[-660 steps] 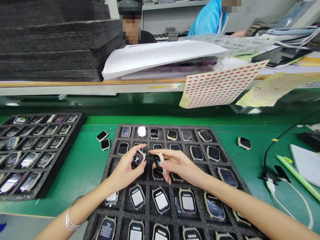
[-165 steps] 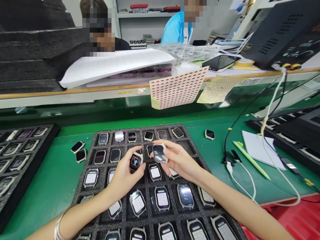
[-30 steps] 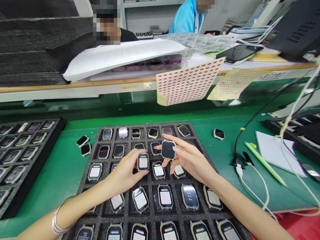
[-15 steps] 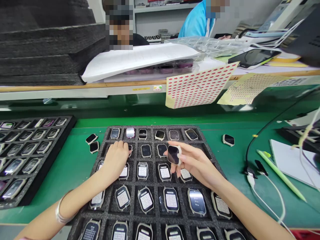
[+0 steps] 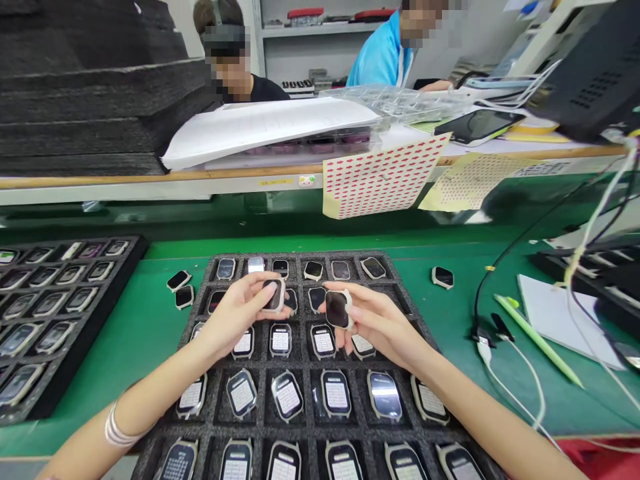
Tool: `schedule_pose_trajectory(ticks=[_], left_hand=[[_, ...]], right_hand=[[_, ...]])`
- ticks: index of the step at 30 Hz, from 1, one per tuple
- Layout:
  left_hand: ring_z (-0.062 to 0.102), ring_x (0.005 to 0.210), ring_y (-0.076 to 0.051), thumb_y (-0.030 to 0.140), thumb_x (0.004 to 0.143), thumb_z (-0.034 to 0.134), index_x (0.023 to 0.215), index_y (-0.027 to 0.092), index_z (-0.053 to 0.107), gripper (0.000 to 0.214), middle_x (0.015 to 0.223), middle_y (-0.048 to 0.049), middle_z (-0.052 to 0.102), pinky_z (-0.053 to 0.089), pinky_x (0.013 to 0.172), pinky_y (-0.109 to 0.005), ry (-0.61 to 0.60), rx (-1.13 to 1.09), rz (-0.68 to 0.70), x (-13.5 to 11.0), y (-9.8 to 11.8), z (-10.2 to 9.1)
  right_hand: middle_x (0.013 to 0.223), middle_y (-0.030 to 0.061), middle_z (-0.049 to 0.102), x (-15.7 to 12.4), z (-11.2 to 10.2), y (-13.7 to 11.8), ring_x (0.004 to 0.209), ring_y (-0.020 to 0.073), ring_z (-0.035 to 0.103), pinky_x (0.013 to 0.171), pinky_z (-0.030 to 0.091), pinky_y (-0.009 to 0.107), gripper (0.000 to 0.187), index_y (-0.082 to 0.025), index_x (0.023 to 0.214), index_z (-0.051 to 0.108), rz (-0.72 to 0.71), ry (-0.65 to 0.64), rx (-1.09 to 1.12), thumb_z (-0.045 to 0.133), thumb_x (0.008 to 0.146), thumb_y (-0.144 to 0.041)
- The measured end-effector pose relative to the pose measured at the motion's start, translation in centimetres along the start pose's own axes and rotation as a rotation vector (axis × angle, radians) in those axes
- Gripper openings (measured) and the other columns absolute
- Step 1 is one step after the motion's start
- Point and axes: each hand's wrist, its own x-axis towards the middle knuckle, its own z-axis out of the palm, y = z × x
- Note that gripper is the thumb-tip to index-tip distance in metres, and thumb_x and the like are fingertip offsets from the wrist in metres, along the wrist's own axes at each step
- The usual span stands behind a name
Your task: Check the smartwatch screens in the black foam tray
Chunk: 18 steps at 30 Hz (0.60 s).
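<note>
My left hand (image 5: pixel 250 307) grips a smartwatch body (image 5: pixel 274 295) without a strap, its thumb across the dark screen. In my right hand (image 5: pixel 373 320) is a second smartwatch body (image 5: pixel 338 310), light-cased with a black screen, the thumb on its side edge. Both are held above a black foam tray (image 5: pixel 311 360) divided into square pockets. Strapless watches lie in many pockets; those in the nearer rows, such as one watch (image 5: pixel 335 393), show lit white screens, while most in the far rows look dark. My hands and forearms cover part of the tray.
Another filled foam tray (image 5: pixel 113 300) stands at the left. Loose watches (image 5: pixel 184 297) lie between the trays, and one watch (image 5: pixel 443 277) sits right. Cables (image 5: pixel 535 380), a green pen (image 5: pixel 540 340) and paper (image 5: pixel 565 313) are farther right. Two people sit beyond the shelf (image 5: pixel 240 181).
My left hand has lifted a watch out of the tray's second row and brought it right, toward the other one. My right hand still holds its watch. The view has shifted slightly.
</note>
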Motion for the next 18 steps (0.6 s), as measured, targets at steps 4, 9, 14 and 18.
schedule_pose_trajectory(ticks=[4, 9, 14, 18], left_hand=[[0.057, 0.062, -0.012, 0.032, 0.079, 0.067, 0.111, 0.011, 0.058, 0.039, 0.076, -0.0033, 0.061, 0.047, 0.054, -0.023, -0.039, -0.201, -0.115, -0.4, 0.0, 2.7], [0.039, 0.045, -0.006, 0.026, 0.079, 0.064, 0.117, 0.015, 0.056, 0.04, 0.063, 0.0057, 0.049, 0.03, 0.043, -0.019, -0.04, 0.105, -0.036, -0.2, -2.1, 2.8], [0.055, 0.077, -0.015, 0.018, 0.08, 0.058, 0.117, 0.018, 0.055, 0.037, 0.083, -0.0002, 0.059, 0.044, 0.072, -0.027, -0.021, 0.413, 0.142, -0.4, -2.9, 2.1], [0.058, 0.088, -0.02, 0.021, 0.081, 0.058, 0.127, 0.02, 0.045, 0.048, 0.097, -0.0039, 0.061, 0.044, 0.082, -0.033, 0.021, 0.516, 0.224, -0.6, -3.3, 2.2]], right_hand=[[0.103, 0.0097, 0.064, 0.1, -0.2, 0.4, 0.062, 0.0164, 0.068, 0.05, 0.055, 0.026, 0.038, -0.019, 0.123, 0.056, 0.0, -0.01, 0.018, 0.063, 0.086, -0.023], [0.106, 0.012, 0.065, 0.1, -0.5, 0.5, 0.062, 0.0165, 0.068, 0.05, 0.055, 0.025, 0.039, -0.018, 0.125, 0.054, 0.03, -0.063, 0.013, 0.061, 0.087, -0.022], [0.104, 0.0114, 0.066, 0.1, -0.1, 0.6, 0.06, 0.0165, 0.068, 0.049, 0.056, 0.025, 0.039, -0.018, 0.124, 0.054, 0.046, -0.046, 0.013, 0.063, 0.086, -0.024], [0.105, 0.0119, 0.065, 0.1, 0.2, 0.7, 0.061, 0.0161, 0.068, 0.05, 0.056, 0.025, 0.04, -0.017, 0.124, 0.054, 0.057, -0.039, -0.011, 0.063, 0.086, -0.025]])
